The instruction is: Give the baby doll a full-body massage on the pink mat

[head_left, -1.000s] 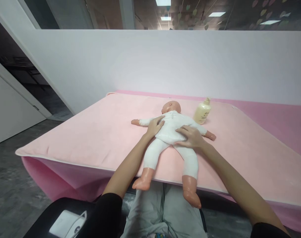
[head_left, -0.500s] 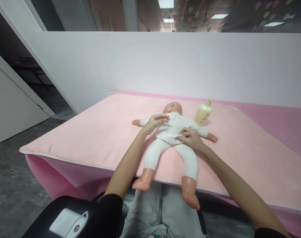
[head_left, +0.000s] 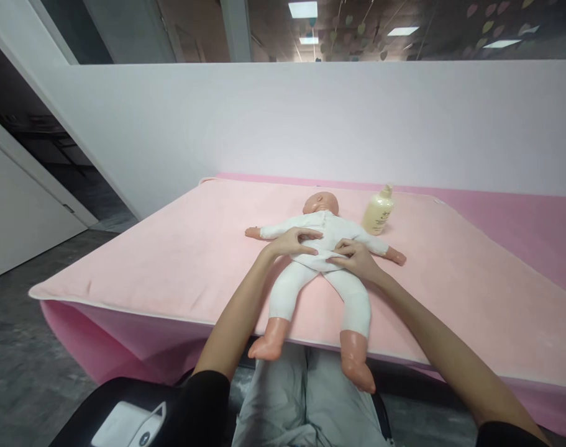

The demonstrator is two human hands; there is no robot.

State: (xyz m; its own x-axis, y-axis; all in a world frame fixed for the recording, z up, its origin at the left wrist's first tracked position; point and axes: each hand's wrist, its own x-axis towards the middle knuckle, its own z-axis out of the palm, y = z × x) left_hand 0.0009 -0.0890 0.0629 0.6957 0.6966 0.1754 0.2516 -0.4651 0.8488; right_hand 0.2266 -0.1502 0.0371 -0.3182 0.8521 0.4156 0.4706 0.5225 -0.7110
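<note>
A baby doll [head_left: 327, 225] in a white body suit lies on the pink blanket [head_left: 180, 248], its head toward the wall, its bare feet over the near edge. On the left side of its belly rests my left hand [head_left: 297, 241], thumb and fingers spread apart, nothing gripped. My right hand [head_left: 355, 257] pinches the white cloth at the doll's lower belly between thumb and fingers. Behind the doll's outstretched right-side arm stands a pale yellow pump bottle [head_left: 378, 211].
A white wall [head_left: 283, 124] rises behind the table, with a window above it. The table's near edge runs over my legs [head_left: 283, 397]. At the lower left, a white device [head_left: 124, 425] lies on a black surface. A door is at the far left.
My left hand has moved down from the doll's chest to its belly, and its thumb and fingers have spread. My right hand keeps its pinch on the cloth. The view has shifted slightly.
</note>
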